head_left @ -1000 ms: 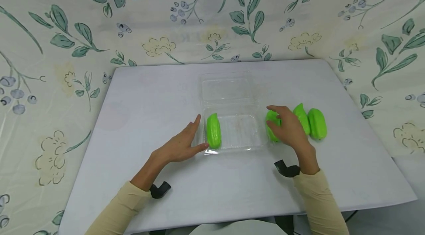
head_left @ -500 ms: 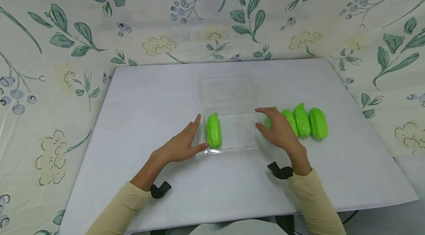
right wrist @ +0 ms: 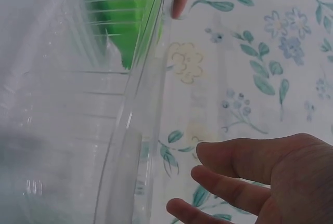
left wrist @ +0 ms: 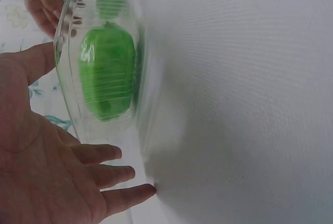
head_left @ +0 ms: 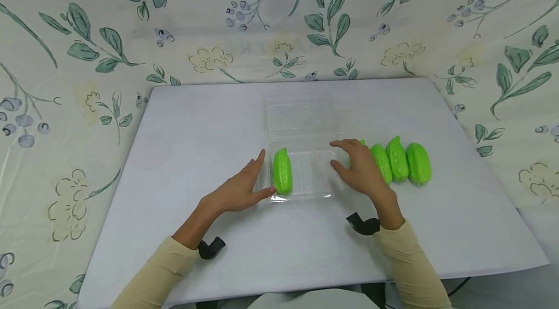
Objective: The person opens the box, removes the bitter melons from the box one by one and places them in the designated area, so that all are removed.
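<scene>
A clear plastic clamshell box [head_left: 312, 173] lies unfolded on the white table, its lid flat behind it. One bright green, ridged, fruit-like piece [head_left: 282, 173] lies lengthwise in the left side of its base. My left hand [head_left: 236, 190] is spread at the box's left side; in the left wrist view the thumb touches the rim [left wrist: 61, 60]. My right hand [head_left: 360, 168] is at the box's right edge, fingers bent loosely; the right wrist view shows nothing in its fingers [right wrist: 229, 156]. Several more green pieces [head_left: 397, 158] stand in a row to its right, the nearest mostly hidden behind that hand.
The table [head_left: 192, 134] has a white cover, and its back edge meets a floral cloth [head_left: 244, 18]. Dark wrist mounts [head_left: 364, 225] stick out inward from both wrists. A dark cable [head_left: 459, 285] shows below the table's front right edge.
My right hand has moved left from over the nearest loose green piece to the box's right edge. That piece stays in the row. My left hand has stayed still.
</scene>
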Demonstrator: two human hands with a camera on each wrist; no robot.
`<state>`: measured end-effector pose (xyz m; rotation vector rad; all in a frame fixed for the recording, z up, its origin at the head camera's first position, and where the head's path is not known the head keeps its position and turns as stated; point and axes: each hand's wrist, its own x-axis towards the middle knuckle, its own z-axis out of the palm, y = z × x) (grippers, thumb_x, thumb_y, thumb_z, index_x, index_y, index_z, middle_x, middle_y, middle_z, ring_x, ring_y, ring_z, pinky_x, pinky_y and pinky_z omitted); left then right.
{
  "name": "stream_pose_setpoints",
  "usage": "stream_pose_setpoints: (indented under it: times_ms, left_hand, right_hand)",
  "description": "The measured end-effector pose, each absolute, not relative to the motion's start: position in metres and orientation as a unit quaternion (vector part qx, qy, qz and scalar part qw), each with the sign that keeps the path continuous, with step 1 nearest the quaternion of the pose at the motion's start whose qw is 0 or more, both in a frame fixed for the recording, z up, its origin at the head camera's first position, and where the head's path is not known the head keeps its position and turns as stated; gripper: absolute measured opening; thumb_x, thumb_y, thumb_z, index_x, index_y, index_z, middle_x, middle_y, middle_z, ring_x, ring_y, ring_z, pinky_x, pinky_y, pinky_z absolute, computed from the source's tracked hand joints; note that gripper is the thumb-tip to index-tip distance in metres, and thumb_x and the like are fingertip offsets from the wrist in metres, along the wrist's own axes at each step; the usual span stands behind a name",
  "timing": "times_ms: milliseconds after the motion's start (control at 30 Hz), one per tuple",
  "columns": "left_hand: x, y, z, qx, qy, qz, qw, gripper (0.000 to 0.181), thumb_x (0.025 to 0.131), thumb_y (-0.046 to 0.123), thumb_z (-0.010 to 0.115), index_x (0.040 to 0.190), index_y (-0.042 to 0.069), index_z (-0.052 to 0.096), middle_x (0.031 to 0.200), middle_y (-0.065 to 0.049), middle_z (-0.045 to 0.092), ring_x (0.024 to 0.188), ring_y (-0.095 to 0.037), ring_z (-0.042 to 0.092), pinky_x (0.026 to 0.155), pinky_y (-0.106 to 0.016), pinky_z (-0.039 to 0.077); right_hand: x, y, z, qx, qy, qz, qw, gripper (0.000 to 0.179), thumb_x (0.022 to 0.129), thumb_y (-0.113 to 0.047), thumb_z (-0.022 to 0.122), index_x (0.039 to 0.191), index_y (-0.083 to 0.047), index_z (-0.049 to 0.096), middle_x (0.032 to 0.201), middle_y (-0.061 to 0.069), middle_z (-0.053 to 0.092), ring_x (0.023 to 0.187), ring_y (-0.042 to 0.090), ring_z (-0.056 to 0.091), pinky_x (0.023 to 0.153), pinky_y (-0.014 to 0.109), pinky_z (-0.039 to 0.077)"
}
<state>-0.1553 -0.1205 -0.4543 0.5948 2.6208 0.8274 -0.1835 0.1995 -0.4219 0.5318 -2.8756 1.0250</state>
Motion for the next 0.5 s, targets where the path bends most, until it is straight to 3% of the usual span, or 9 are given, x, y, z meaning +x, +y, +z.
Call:
stream_pose_setpoints:
  times_ms: [500]
  left_hand:
    - [-0.154,-0.12,-0.452,0.215,0.918,0.293,0.161,0.1,0.094,0.063,0.05,0.158,0.011,-0.006,0.161,-0.014,0.014,0.147,-0.034,0.014,0.114,-0.047,0.023]
  right_hand:
    - [-0.186,0.183,-0.42,0.195,-0.922,0.334,-0.003,0.042,0.092,-0.011,0.068,0.132,-0.002,0.059,0.134,0.021,0.054,0.124,0.037,0.051,0.1,0.052,0.042]
